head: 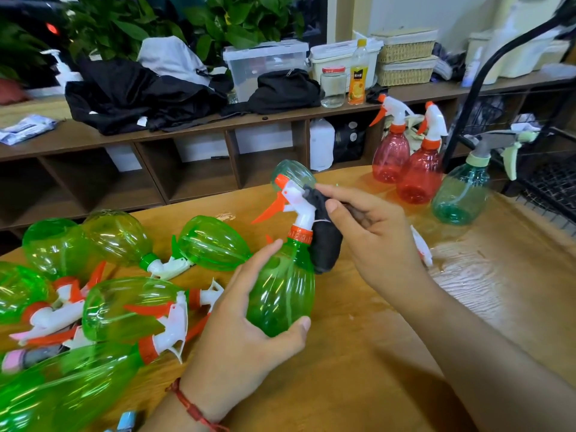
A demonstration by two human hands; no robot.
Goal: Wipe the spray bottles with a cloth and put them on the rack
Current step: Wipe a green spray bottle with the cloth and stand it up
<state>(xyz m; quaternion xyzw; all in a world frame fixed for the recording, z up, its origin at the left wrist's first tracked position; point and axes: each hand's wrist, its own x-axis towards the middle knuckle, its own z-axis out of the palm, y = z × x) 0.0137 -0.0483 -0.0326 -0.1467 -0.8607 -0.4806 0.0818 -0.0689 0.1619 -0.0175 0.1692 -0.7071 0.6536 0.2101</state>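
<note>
While the bottle point(280, 294) stands nearly upright at the centre of the frame, its long axis runs from the green belly below to the white and orange trigger head above. The left hand point(237, 347) wraps the belly from the lower left, with the thumb under the base and a finger reaching up to the shoulder. The right hand point(374, 232) comes in from the right and pinches a black cloth point(324, 244) against the neck and the back of the trigger head (the orange trigger points left, away from it). By my reading the wipe is on the top part. Whether the belly under the left palm is done I cannot tell.

The rack point(548, 182), black wire, lies at the right edge of the frame, beyond the right hand, so the bottle has to go right and up in the picture to reach it. The right hand is nearer the rack but is taken up with the cloth. The left hand has the bottle and would have to reach across. Two red bottles point(391, 157) and a teal bottle point(461, 194) stand on the table point(374, 353) at the upper right, roughly between bottle and rack, and a low carry could knock them. A heap point(124, 307) of green bottles lies on its side at the lower left, probably waiting for the cloth.
</note>
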